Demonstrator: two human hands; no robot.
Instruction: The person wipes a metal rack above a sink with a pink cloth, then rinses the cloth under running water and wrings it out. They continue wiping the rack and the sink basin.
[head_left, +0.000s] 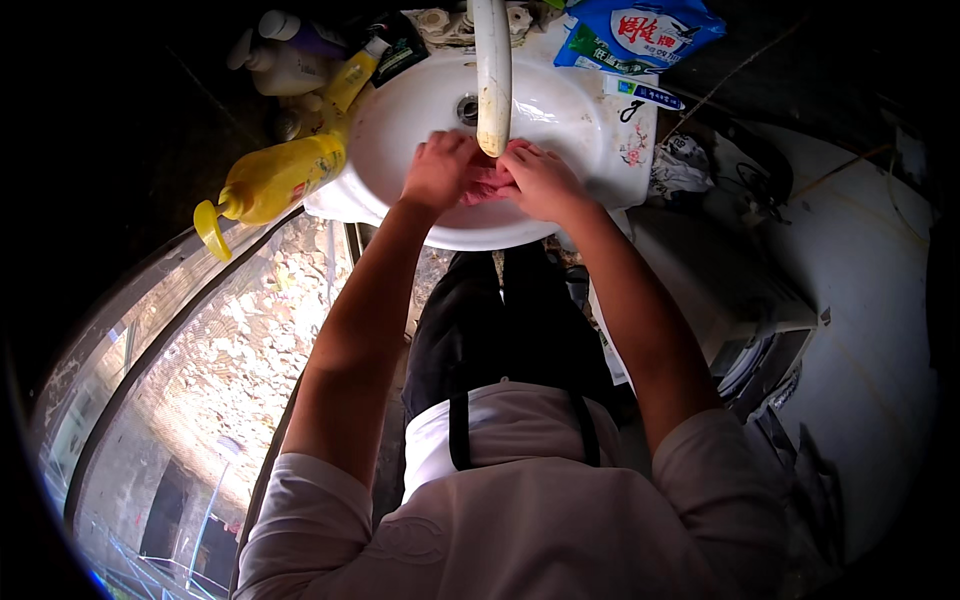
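Note:
A wet-looking pink cloth (484, 187) is bunched between my hands in the white ceramic washbasin (390, 161). My left hand (441, 169) is closed over the cloth's left side, and my right hand (541, 178) grips its right side, thumb across the front. Above them hangs the long pale spout (493, 82) of the tap, its tip covering part of the cloth. Behind the hands, the drain (468, 110) shows at the basin's back. Whether water is running cannot be made out.
A yellow pump bottle (281, 180) leans at the basin's left edge, near a window (217, 360). A yellow tube (358, 73) and a white pump bottle (289, 71) stand behind it. On the right rim lie a blue detergent bag (637, 37) and a toothpaste tube (645, 91).

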